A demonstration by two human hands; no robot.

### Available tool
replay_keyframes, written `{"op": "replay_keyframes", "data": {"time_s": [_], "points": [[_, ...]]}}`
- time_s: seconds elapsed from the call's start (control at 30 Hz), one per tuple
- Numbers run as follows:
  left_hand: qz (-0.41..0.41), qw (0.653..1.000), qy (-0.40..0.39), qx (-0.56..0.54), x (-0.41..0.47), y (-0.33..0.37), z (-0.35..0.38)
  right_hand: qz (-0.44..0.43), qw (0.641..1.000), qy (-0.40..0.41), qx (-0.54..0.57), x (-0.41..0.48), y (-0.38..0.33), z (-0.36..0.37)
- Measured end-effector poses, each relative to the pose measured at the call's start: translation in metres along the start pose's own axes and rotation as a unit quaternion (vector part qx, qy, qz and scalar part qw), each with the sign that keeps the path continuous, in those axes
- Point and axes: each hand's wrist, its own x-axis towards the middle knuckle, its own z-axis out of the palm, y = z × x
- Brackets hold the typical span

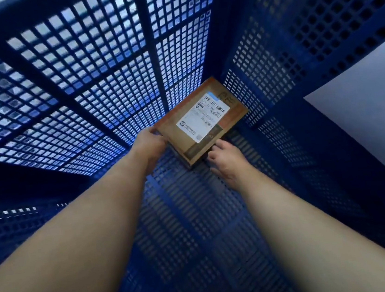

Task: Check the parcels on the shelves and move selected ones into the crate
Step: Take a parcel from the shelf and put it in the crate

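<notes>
at nine to eleven o'clock the left wall of the deep blue perforated plastic crate (63, 89) rises as a square grid with pale light showing through it; its slotted floor runs down through the middle of the view, between the two bare forearms.

the left hand (148, 142), just left of centre, is closed on the near-left corner of the flat brown cardboard parcel with a white printed shipping label (198, 125) — the thumb lies over the top edge and the other fingers go under and out of sight, so it is holding the box.

the parcel sits at about one o'clock from centre, label up, tucked into the far corner where the grid wall meets the right wall. its far end looks down on or very near the floor; the near end seems a little raised, though i cannot tell for sure.

the right hand (227, 161), at four o'clock from the parcel, has its fingers loosely curled with the tips touching the near-right edge of the box — steadying rather than gripping, by the look of it.

my judgement: this is the placing step, one chosen parcel being set into the crate. the next move calls for lowering the near end flat, then letting both hands go and drawing them up clear of the walls.
</notes>
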Motion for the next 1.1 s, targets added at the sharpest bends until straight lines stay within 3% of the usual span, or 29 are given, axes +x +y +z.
{"op": "replay_keyframes", "data": {"time_s": [0.27, 0.5, 0.8, 1.1], "points": [[-0.002, 0.999, 0.042, 0.027, -0.055, 0.005, -0.009, -0.020, 0.998, 0.009, -0.057, -0.051, -0.021, -0.017], [0.028, 0.988, 0.116, -0.096, -0.160, 0.040, -0.003, -0.128, 0.974, -0.003, -0.187, -0.137, -0.065, -0.044], [0.111, 0.976, 0.146, -0.114, -0.369, 0.099, 0.002, -0.263, 0.911, -0.058, -0.312, -0.310, -0.134, -0.103], [0.162, 0.956, 0.217, -0.111, -0.606, 0.170, -0.018, -0.363, 0.852, -0.133, -0.353, -0.529, -0.207, -0.138]]}}
